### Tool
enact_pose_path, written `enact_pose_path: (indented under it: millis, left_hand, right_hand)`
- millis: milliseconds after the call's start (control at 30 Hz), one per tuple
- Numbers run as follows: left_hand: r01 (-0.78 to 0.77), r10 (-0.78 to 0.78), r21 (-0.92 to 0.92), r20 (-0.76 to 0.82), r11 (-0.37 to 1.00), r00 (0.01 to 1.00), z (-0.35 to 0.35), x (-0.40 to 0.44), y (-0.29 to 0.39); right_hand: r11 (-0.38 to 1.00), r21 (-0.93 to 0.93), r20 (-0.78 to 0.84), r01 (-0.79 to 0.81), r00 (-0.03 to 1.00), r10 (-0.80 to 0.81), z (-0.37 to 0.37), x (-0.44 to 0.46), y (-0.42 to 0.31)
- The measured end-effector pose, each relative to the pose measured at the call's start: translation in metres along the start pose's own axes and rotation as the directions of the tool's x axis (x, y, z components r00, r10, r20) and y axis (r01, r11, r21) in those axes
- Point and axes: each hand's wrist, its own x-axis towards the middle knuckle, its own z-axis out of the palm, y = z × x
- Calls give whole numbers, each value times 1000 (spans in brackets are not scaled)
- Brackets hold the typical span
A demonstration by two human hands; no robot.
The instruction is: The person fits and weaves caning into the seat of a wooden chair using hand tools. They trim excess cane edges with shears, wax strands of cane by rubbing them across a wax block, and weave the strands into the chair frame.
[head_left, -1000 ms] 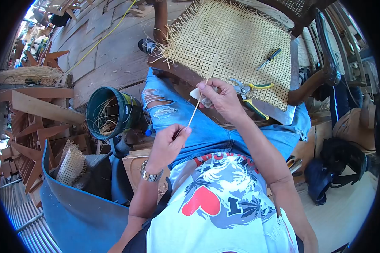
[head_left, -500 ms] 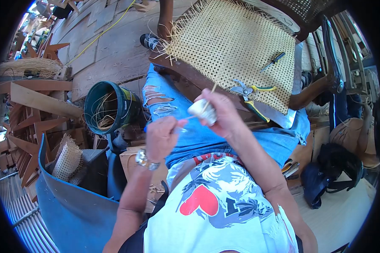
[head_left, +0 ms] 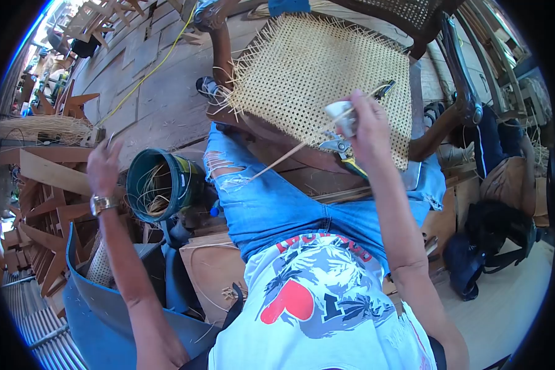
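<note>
My right hand (head_left: 371, 129) is closed around a folded white cloth (head_left: 339, 114), above the woven cane seat panel (head_left: 302, 68). A long, pale cane strip (head_left: 283, 161) passes through that grip, one end slanting down toward my left knee. Out to the left, beyond the bucket, my left hand (head_left: 103, 165) is raised with bent fingers. Something thin shows at its fingertips, too small to name. Beneath my right hand, shears with yellow handles (head_left: 356, 168) lie partly hidden on the panel. A dark screwdriver (head_left: 385, 90) rests farther back on it.
A green bucket (head_left: 182, 203) holding loose cane strands stands left of my legs. A blue sheet (head_left: 98, 314) curves around a rolled cane piece. Wooden chair parts (head_left: 49, 209) are stacked at far left. A black bag (head_left: 493, 240) lies at right.
My hands have parted: the left swung far out to the left, the right rose forward over the panel with the cloth. More of the cane strip now shows below the cloth.
</note>
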Motion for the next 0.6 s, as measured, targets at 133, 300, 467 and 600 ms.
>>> enact_pose_path:
  millis: [133, 300, 467, 600]
  left_hand:
    - [15, 342, -798, 275, 602, 899, -32, -50, 209]
    - [170, 634, -869, 460, 464, 622, 0, -90, 301]
    - [-403, 627, -786, -25, 469, 778, 22, -105, 288]
    - [-426, 468, -285, 99, 859, 878, 90, -45, 143]
  right_hand:
    - [988, -154, 58, 11, 998, -2, 20, -12, 42]
    - [968, -238, 38, 84, 996, -77, 26, -16, 58]
    - [766, 397, 309, -505, 860, 406, 32, -31, 42]
    - [563, 602, 537, -567, 809, 241, -17, -22, 5]
